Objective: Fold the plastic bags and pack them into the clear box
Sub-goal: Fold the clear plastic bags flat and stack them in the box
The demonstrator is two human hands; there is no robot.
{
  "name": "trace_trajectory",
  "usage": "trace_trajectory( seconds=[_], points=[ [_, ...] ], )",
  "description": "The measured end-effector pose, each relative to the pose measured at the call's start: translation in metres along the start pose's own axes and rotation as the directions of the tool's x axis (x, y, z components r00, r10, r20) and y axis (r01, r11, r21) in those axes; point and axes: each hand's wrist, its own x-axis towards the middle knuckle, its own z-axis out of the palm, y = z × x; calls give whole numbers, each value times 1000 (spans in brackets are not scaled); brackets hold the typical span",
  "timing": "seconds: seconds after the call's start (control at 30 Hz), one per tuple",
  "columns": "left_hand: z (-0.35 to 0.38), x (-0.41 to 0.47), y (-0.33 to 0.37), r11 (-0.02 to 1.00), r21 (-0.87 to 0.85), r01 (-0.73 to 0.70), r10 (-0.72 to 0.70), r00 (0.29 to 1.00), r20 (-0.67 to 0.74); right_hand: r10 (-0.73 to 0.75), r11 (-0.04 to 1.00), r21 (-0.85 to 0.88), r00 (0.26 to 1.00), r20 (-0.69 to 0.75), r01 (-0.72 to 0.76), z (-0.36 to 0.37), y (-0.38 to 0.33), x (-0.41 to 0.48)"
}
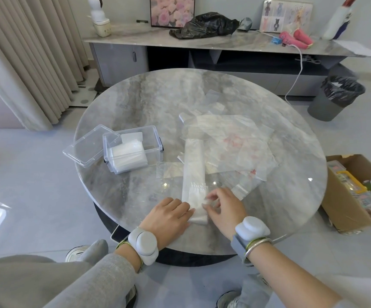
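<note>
grey-veined marble table (135,103), translucent white folded bag (194,170), red-printed clear bags (235,141)

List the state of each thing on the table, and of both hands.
clear box, open, partly filled.
lid, off, lying beside the box.
folded bags, stacked inside the box.
bag strip, folded long and narrow, flat on the table.
loose bags, unfolded, spread overlapping.
left hand, flat, pressing the strip's near end.
right hand, curled, pinching the strip's near end.
</note>
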Motion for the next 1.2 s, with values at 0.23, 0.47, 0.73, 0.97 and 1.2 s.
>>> trace_trajectory(
  seconds=[0.23,0.47,0.73,0.97,1.2],
  points=[
    [0,-6,2,1000,-8,17,-17,1000,9,-548,725,-491,836,13,483,9,0,-23],
    [-6,-8,1,998,-41,47,-45,998,45,-594,665,-535,803,45,521,31,16,-29],
    [-9,-7,-2,991,-86,106,-97,989,113,-655,530,-647,749,98,548,32,15,-25],
    [-16,-9,-3,978,-121,171,-148,973,175,-648,667,-477,762,8,572,25,10,-20],
    [-29,-11,-6,940,-256,225,-166,958,234,-529,827,-196,847,40,526,-5,-9,-40]
  ],
)
